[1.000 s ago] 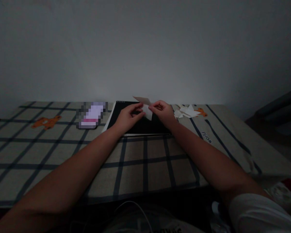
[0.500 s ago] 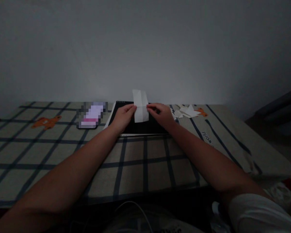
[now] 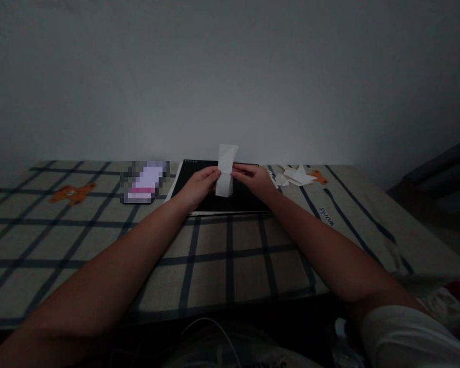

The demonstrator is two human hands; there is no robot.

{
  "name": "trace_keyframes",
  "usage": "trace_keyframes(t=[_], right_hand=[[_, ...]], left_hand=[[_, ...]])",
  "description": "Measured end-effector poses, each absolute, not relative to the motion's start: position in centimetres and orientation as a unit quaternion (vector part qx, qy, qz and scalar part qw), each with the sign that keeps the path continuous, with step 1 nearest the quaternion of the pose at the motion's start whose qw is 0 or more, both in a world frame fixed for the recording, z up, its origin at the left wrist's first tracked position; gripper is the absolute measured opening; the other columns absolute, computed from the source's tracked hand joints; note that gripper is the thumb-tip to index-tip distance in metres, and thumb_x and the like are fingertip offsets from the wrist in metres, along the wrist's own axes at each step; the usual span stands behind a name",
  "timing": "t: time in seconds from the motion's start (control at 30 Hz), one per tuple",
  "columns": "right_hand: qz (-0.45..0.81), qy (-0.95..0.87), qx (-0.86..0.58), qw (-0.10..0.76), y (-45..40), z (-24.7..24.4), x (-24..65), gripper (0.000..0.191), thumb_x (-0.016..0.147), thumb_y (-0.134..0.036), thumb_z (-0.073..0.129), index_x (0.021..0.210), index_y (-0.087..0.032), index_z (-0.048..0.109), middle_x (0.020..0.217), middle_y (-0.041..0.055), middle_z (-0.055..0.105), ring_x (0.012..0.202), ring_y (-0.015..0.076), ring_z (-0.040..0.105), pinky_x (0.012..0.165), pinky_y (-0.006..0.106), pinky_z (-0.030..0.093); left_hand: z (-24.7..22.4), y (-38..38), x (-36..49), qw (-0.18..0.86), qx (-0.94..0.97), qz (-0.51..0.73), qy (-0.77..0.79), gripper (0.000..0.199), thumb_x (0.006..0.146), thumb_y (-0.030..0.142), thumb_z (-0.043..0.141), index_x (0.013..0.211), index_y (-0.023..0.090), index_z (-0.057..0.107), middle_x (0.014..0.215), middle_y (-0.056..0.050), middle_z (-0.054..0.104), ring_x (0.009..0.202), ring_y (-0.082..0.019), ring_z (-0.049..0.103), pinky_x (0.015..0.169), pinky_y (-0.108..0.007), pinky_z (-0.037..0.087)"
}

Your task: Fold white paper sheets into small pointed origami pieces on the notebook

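Pinching white folded rectangular paper strip [image 3: 225, 171] between left hand [image 3: 202, 184] and right hand [image 3: 256, 180], both grips clamping opposite long edges near mid-length, neither hand sitting nearer. Strip hovering over black flat rectangular cover [image 3: 245, 203], long axis running near to far, far end pointing up toward grey wall [image 3: 230, 76].

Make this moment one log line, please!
left hand: holding folded white paper strip; right hand: holding strip's right edge; beneath: flat black rectangular sheet; farther right: white paper pieces

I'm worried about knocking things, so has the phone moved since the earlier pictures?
No. The phone lies in the same spot on the cloth, with no visible shift toward or away from the bear print.
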State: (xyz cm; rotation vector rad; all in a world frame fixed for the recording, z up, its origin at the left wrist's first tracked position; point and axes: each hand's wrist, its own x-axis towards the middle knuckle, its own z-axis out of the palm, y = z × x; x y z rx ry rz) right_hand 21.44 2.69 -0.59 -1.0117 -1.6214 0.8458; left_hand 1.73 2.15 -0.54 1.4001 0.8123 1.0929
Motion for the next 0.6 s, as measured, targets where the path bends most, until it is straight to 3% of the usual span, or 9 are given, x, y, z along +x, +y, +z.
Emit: trace_keyframes(t=[0.17,0.3,0.5,0.6], right_hand=[[0.391,-0.655,-0.399,0.508,2.7,-0.6,21.5,0.041,0.075,-0.045,0.073,0.107,-0.02,0.077,0.106,0.0067,0.077,0.088,0.0192,0.07,0.087,0.039,0.057],[0.397,-0.634,-0.407,0.524,2.9,-1.0,21.6,0.031,0.081,-0.043,0.065,0.097,-0.02,0.078,0.091,0.0018,0.076,0.078,0.0167,0.067,0.079,0.034,0.056],[0.399,-0.607,-0.433,0.534,3.3,-1.3,21.6,0.028,0.08,-0.041,0.063,0.089,-0.019,0.078,0.078,0.001,0.072,0.07,0.016,0.064,0.072,0.033,0.054],[0.394,-0.604,-0.438,0.537,3.2,-1.3,21.4,0.029,0.08,-0.041,0.063,0.09,-0.019,0.078,0.079,0.0016,0.073,0.071,0.0162,0.064,0.071,0.032,0.054]], left_hand=[[-0.5,2.4,1.6,0.554,0.595,0.47,0.344,0.047,0.077,0.056,0.071,0.104,0.017,0.07,0.096,-0.009,0.073,0.086,-0.022,0.067,0.077,-0.035,0.054],[-0.8,2.9,1.6,0.519,0.562,0.523,0.377,0.043,0.077,0.05,0.07,0.102,0.016,0.068,0.095,-0.008,0.073,0.084,-0.02,0.067,0.078,-0.035,0.054],[-0.9,3.5,0.9,0.385,0.563,0.592,0.43,0.046,0.068,0.033,0.079,0.109,0.016,0.067,0.094,-0.005,0.071,0.081,-0.016,0.065,0.084,-0.034,0.054],[-0.6,3.3,0.6,0.319,0.596,0.573,0.463,0.034,0.071,0.032,0.078,0.101,0.015,0.072,0.095,-0.006,0.073,0.083,-0.017,0.066,0.086,-0.035,0.054]])
